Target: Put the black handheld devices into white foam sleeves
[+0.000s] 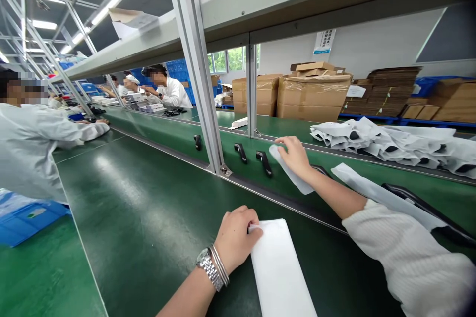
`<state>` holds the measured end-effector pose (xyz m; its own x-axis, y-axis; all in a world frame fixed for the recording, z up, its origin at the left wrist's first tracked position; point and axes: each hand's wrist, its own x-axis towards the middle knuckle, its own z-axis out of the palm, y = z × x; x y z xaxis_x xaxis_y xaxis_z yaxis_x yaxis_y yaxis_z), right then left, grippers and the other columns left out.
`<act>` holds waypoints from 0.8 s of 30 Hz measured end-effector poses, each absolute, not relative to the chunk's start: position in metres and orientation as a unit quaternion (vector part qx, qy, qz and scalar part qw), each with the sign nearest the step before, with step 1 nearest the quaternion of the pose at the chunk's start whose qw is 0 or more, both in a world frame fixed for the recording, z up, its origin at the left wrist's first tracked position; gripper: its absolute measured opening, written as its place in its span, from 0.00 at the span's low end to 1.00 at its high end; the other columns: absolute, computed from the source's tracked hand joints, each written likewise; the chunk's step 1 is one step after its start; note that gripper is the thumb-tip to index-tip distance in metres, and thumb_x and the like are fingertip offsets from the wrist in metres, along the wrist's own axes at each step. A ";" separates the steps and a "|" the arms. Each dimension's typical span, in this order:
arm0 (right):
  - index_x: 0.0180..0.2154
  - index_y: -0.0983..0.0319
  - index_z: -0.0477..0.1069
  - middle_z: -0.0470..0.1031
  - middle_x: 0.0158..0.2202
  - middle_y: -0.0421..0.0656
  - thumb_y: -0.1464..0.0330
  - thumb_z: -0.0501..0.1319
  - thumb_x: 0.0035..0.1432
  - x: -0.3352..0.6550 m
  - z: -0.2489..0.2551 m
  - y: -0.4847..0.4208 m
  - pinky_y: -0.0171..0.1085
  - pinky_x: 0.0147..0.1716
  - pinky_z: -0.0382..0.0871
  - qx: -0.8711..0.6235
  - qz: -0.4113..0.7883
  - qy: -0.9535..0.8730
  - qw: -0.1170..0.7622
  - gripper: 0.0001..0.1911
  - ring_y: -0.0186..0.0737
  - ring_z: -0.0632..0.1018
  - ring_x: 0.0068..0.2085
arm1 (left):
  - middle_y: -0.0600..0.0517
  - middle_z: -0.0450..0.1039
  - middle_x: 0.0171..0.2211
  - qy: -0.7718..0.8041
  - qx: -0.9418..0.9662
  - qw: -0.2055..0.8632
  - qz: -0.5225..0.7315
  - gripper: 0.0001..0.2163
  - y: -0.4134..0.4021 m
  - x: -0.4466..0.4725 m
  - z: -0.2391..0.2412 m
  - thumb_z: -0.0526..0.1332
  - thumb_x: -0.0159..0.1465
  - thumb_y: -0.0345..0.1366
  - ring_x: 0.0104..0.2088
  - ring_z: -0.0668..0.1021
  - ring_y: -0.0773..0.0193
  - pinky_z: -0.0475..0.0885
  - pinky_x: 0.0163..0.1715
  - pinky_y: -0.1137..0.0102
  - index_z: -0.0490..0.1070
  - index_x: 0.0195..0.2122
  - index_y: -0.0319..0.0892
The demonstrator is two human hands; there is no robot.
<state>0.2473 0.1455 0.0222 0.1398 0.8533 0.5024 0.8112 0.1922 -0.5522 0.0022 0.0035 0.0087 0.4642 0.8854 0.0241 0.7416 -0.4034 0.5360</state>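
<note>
White packet: lies flat on the near green table, its upper end under the left hand and the rest reaching toward the viewer; white packet.
Pale sleeve: slants over the green belt, its upper end at the right hand's fingers; pale sleeve.
Left hand: nearly closed, grasping the packet's upper corner, thumb on top and fingers curled; left hand.
Right hand: half curled, touching the pale sleeve; I cannot tell whether it grips or has let go; right hand.
Black handles: three lie apart along the belt, left of the right hand; black handles.
Second sleeve: lies beside the right forearm, near a larger black part; second sleeve.
Wrapped pieces: heaped beyond the belt; wrapped pieces.
Co-worker: in white at far left, arm on the table; co-worker.
</note>
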 end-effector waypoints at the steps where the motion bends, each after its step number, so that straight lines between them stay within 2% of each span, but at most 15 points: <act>1: 0.46 0.58 0.69 0.69 0.50 0.48 0.69 0.54 0.59 0.239 0.015 0.150 0.44 0.53 0.59 -0.638 0.036 -0.665 0.388 0.13 0.50 0.67 0.55 | 0.55 0.65 0.28 0.486 0.828 0.229 0.158 0.05 0.003 0.003 0.009 0.57 0.59 0.30 0.31 0.70 0.65 0.61 0.36 0.69 0.64 0.25 0.41; 5: 0.48 0.59 0.68 0.70 0.47 0.51 0.68 0.62 0.53 0.212 -0.015 0.163 0.49 0.48 0.64 -0.673 0.107 -0.656 0.325 0.19 0.56 0.72 0.50 | 0.54 0.66 0.27 0.475 0.840 0.193 0.180 0.12 0.005 0.005 0.009 0.52 0.64 0.32 0.31 0.71 0.64 0.61 0.33 0.69 0.63 0.23 0.41; 8: 0.53 0.61 0.64 0.71 0.45 0.52 0.71 0.59 0.54 0.208 -0.029 0.168 0.49 0.42 0.68 -0.690 0.175 -0.622 0.327 0.22 0.54 0.76 0.44 | 0.53 0.68 0.28 0.473 0.840 0.183 0.195 0.13 0.007 0.005 0.008 0.51 0.66 0.33 0.31 0.72 0.64 0.61 0.35 0.68 0.64 0.24 0.41; 12: 0.62 0.61 0.46 0.74 0.41 0.47 0.71 0.51 0.60 0.213 -0.028 0.146 0.41 0.37 0.73 -0.651 0.274 -0.599 0.378 0.29 0.44 0.80 0.39 | 0.57 0.69 0.28 0.464 0.828 0.202 0.240 0.07 0.007 0.005 0.008 0.51 0.65 0.29 0.30 0.71 0.65 0.62 0.38 0.68 0.65 0.31 0.43; 14: 0.63 0.57 0.39 0.74 0.42 0.43 0.68 0.53 0.60 0.214 -0.021 0.121 0.40 0.39 0.74 -0.581 0.353 -0.581 0.448 0.33 0.41 0.80 0.41 | 0.57 0.69 0.28 0.462 0.826 0.199 0.255 0.05 0.006 0.005 0.009 0.53 0.63 0.28 0.31 0.71 0.65 0.62 0.39 0.67 0.65 0.33 0.43; 17: 0.61 0.50 0.41 0.73 0.41 0.39 0.65 0.64 0.53 0.213 -0.008 0.076 0.45 0.42 0.74 -0.427 0.504 -0.504 0.556 0.42 0.44 0.81 0.41 | 0.55 0.68 0.31 0.461 0.826 0.190 0.264 0.05 0.004 0.005 0.011 0.55 0.63 0.30 0.35 0.71 0.63 0.62 0.40 0.66 0.65 0.29 0.43; 20: 0.61 0.46 0.41 0.71 0.38 0.36 0.65 0.71 0.46 0.209 0.000 0.045 0.48 0.41 0.75 -0.378 0.568 -0.453 0.574 0.49 0.45 0.81 0.38 | 0.53 0.68 0.35 0.454 0.814 0.224 0.287 0.04 0.002 0.007 0.012 0.58 0.62 0.32 0.39 0.71 0.61 0.64 0.43 0.64 0.67 0.29 0.43; 22: 0.60 0.44 0.40 0.70 0.40 0.37 0.64 0.71 0.46 0.205 0.000 0.035 0.47 0.39 0.75 -0.370 0.578 -0.455 0.568 0.50 0.45 0.81 0.38 | 0.52 0.67 0.36 0.440 0.804 0.258 0.306 0.03 0.000 0.009 0.013 0.59 0.61 0.31 0.38 0.71 0.62 0.65 0.43 0.65 0.68 0.29 0.43; 24: 0.59 0.43 0.43 0.70 0.44 0.39 0.62 0.70 0.50 0.201 -0.001 0.030 0.46 0.38 0.75 -0.362 0.582 -0.474 0.554 0.44 0.44 0.80 0.39 | 0.52 0.65 0.36 0.421 0.795 0.287 0.329 0.03 -0.002 0.010 0.014 0.60 0.61 0.31 0.39 0.70 0.62 0.66 0.42 0.67 0.68 0.29 0.43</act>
